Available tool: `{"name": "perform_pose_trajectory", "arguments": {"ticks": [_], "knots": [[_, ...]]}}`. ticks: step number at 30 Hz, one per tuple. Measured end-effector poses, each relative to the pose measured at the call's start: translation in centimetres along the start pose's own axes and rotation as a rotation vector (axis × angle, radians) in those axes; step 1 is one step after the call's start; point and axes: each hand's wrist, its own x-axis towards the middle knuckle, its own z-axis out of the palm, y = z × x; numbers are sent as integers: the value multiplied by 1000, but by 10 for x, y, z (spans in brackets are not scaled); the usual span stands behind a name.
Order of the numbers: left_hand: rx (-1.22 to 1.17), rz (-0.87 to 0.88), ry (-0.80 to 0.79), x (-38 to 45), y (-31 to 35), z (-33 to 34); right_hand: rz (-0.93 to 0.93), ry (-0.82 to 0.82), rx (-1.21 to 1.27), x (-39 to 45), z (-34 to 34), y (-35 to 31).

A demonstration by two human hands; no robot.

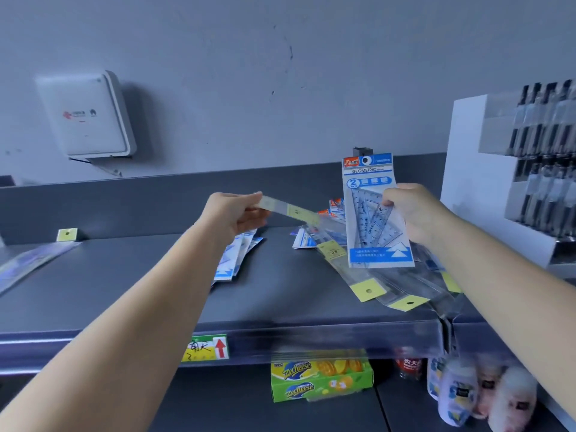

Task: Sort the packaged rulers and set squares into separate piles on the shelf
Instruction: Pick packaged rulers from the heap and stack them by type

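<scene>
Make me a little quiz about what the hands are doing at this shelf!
1. True or false: the right hand holds a set square pack upright above the shelf.
2. What does the left hand pinch? A) a packaged ruler B) a biscuit box C) a bottle
3. Fill in: the mixed heap lies below the ___ hand.

Key:
1. True.
2. A, the packaged ruler.
3. Right.
</scene>
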Motion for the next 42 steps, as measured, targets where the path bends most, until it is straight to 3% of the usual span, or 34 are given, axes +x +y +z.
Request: {"name": "perform_pose_trajectory", "arguments": {"ticks": [12, 17, 22, 26, 28, 34, 38, 42], "knots": [[-125, 162, 272, 7, 18, -123, -6, -182, 48, -14, 117, -18], [-85, 175, 275, 11, 21, -169, -14, -287, 45, -19, 178, -19], [-36, 160, 249, 18, 25, -205, -21, -253, 54, -11, 226, -22], [-16, 157, 260, 27, 28, -236, -90, -90, -359, -7, 261, -21], [12, 146, 271, 32, 28, -255, -184, -59, -453, -16, 285, -28], [67, 112, 306, 48, 30, -320, -247, -443, -356, -71, 384, -49], [96, 121, 334, 61, 33, -367, -135, -787, -366, -98, 443, -54], [133, 145, 356, 74, 34, -403, -108, -869, -357, -109, 495, -48]]}}
